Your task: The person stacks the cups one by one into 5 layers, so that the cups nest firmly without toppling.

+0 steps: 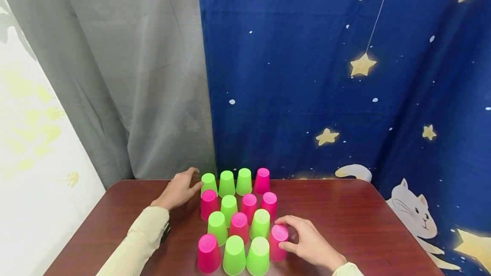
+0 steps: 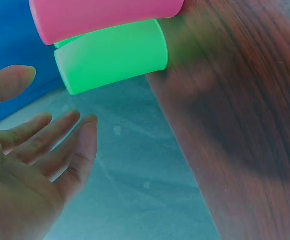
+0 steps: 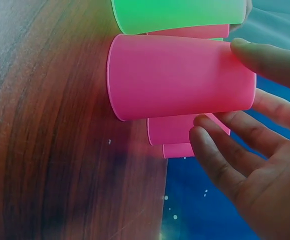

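Dark reddish tabletop; grey curtain and starry blue curtain behind. 15 upturned cups visible. Right hand pinches pink cup near closed end, at group's right edge. Left hand loosely spread, holding nothing, beside far-left green cup. Likely light, thin, slick plastic: grip sides gently. No legible brands or writing.

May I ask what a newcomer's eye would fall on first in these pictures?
Most likely the bright green and pink upturned cups, standing in rows on the brown table. Next, perhaps, the right hand holding a pink cup at the front right, and the left hand beside a green cup at the back left. Behind hangs a blue curtain with yellow stars.
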`<action>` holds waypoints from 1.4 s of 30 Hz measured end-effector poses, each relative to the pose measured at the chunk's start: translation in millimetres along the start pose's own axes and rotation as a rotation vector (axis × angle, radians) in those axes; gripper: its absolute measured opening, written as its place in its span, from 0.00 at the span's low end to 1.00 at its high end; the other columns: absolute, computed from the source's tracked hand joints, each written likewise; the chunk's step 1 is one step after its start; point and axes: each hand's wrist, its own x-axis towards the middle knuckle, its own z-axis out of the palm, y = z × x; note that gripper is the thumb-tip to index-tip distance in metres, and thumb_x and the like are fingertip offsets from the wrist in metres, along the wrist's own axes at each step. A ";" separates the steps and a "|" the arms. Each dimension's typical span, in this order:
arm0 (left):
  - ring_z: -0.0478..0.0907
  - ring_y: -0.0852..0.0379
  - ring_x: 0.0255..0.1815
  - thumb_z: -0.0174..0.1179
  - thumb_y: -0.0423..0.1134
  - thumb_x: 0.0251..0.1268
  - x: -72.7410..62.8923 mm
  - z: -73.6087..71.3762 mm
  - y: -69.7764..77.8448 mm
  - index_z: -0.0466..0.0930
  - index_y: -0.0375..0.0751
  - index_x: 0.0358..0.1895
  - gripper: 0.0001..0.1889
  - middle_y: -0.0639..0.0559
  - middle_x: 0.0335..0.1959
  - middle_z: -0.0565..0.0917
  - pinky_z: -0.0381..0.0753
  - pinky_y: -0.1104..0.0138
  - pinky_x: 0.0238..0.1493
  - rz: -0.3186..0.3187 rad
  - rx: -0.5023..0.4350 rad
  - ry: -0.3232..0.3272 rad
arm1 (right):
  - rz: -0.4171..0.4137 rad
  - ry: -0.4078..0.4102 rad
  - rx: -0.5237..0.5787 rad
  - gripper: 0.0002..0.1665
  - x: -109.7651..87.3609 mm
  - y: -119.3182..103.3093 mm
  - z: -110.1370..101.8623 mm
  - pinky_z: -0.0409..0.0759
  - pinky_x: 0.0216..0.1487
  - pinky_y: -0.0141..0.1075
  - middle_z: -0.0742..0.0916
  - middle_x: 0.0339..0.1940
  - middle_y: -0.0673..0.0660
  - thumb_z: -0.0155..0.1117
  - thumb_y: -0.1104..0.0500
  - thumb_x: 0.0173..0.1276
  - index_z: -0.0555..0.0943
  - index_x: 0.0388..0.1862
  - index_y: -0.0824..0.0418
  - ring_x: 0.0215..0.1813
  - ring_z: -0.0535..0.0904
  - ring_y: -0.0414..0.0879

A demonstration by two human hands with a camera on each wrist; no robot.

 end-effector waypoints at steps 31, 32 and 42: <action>0.79 0.68 0.49 0.56 0.63 0.69 -142.8 14.5 62.0 0.75 0.47 0.61 0.28 0.63 0.52 0.81 0.86 0.66 0.50 0.083 -0.189 -0.160 | -0.100 0.029 0.049 0.23 -2.6 8.4 -3.4 0.84 0.37 0.32 0.88 0.43 0.50 0.77 0.58 0.58 0.82 0.53 0.54 0.37 0.81 0.33; 0.78 0.67 0.49 0.57 0.63 0.69 -143.5 16.2 62.7 0.74 0.47 0.62 0.29 0.63 0.53 0.80 0.86 0.66 0.50 0.077 -0.192 -0.165 | -0.107 0.026 0.052 0.23 -2.1 8.3 -3.7 0.84 0.37 0.32 0.88 0.43 0.50 0.77 0.58 0.59 0.82 0.53 0.55 0.37 0.82 0.33; 0.79 0.65 0.49 0.64 0.59 0.64 -149.8 26.3 66.4 0.73 0.46 0.63 0.30 0.61 0.52 0.81 0.86 0.67 0.47 0.056 -0.186 -0.148 | -0.132 0.052 0.033 0.24 -2.0 9.8 -8.3 0.85 0.37 0.32 0.89 0.43 0.52 0.77 0.56 0.59 0.81 0.53 0.57 0.38 0.83 0.33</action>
